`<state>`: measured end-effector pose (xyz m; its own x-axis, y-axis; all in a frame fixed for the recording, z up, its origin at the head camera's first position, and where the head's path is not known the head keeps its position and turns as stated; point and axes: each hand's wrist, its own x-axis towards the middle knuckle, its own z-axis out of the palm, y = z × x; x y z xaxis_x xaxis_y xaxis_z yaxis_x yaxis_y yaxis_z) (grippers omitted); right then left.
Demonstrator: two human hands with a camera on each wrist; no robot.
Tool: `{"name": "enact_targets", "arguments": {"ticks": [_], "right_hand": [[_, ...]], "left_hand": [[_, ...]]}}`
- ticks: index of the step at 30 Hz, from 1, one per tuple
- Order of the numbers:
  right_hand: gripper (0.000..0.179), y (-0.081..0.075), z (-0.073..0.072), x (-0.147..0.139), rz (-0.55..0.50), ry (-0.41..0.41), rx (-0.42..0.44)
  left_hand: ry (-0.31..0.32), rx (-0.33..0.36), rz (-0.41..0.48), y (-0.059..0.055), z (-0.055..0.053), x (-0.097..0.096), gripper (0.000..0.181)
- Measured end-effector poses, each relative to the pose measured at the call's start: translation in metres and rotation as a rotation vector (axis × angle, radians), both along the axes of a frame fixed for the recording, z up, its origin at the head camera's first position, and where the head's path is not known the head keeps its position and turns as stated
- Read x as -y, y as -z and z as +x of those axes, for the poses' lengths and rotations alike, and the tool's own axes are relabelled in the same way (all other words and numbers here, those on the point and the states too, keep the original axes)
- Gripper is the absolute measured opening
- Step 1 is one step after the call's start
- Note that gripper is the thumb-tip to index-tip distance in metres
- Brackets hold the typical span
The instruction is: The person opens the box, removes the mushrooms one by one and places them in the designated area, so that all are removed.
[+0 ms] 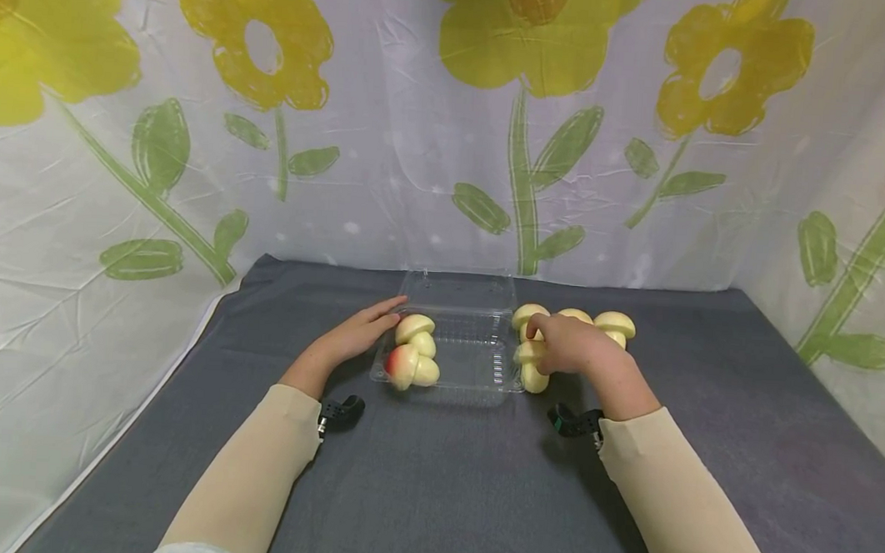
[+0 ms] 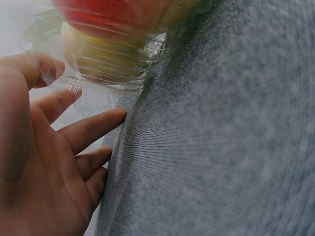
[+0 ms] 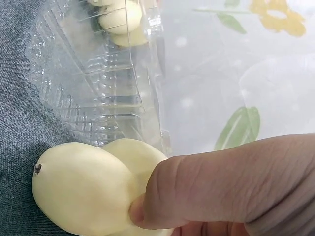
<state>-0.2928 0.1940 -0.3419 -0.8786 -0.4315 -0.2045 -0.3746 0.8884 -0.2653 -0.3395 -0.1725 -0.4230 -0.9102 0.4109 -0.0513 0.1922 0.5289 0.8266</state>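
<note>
A clear plastic clamshell box [image 1: 468, 361] lies open, its lid [image 1: 457, 291] tipped back behind it. Two mushroom-shaped pieces sit at its left end: a pale yellow mushroom [image 1: 415, 328] behind and a red-blushed mushroom [image 1: 403, 366] in front. My left hand [image 1: 357, 332] is at the box's left side, fingers extended and fingertips right at the clear wall in the left wrist view. Just beyond the right wall, my right hand [image 1: 576, 344] pinches a pale yellow mushroom [image 3: 81, 189]. The right wrist view shows the thumb at its crease; the other fingers are mostly hidden.
More pale yellow mushrooms stand behind and beside my right hand, including one mushroom [image 1: 615, 324] at the right and another mushroom [image 1: 528, 316] near the box's back corner. A grey cloth [image 1: 447, 477] covers the table, and a flower-printed curtain [image 1: 387, 182] hangs behind it.
</note>
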Motion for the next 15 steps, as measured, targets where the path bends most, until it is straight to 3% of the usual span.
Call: {"name": "enact_targets", "arguments": {"ticks": [15], "right_hand": [[0.054, -0.015, 0.01, 0.0, -0.04, 0.013, -0.021]], "left_hand": [[0.0, 0.001, 0.007, -0.001, 0.001, 0.0, 0.059]]}}
